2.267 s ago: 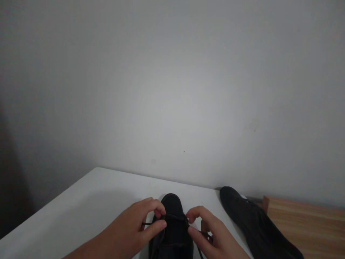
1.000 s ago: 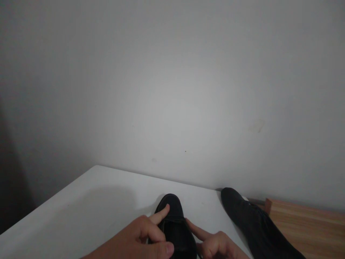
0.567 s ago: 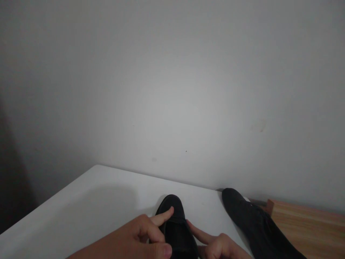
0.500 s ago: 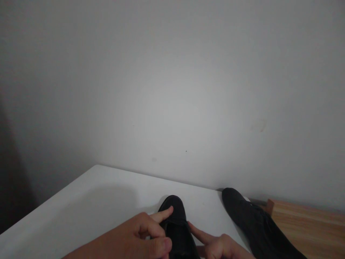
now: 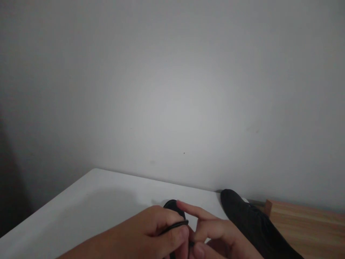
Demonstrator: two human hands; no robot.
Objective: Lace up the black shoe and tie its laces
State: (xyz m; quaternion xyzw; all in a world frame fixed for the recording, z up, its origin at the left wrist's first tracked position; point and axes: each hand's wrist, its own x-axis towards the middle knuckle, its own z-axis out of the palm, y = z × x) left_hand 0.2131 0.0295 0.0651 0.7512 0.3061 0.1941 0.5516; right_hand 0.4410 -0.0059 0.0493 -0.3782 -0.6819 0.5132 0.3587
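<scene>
A black shoe [image 5: 172, 205] sits on the white table [image 5: 88, 208], mostly hidden behind my hands, with only its toe showing. My left hand [image 5: 153, 230] is closed, pinching a thin black shoelace [image 5: 175, 225] between thumb and fingers. My right hand [image 5: 215, 232] meets it from the right, forefinger stretched out over the lace, thumb pressed close to the left thumb. The two hands touch above the shoe.
A second black shoe [image 5: 250, 223] lies to the right at the table's edge, toe toward the white wall [image 5: 172, 90]. A wooden surface [image 5: 309, 226] adjoins on the far right. The table's left edge runs diagonally into a dark gap.
Both hands have come together over the shoe and now cover most of it. The left hand now pinches a loop of lace, and the right forefinger has moved across it.
</scene>
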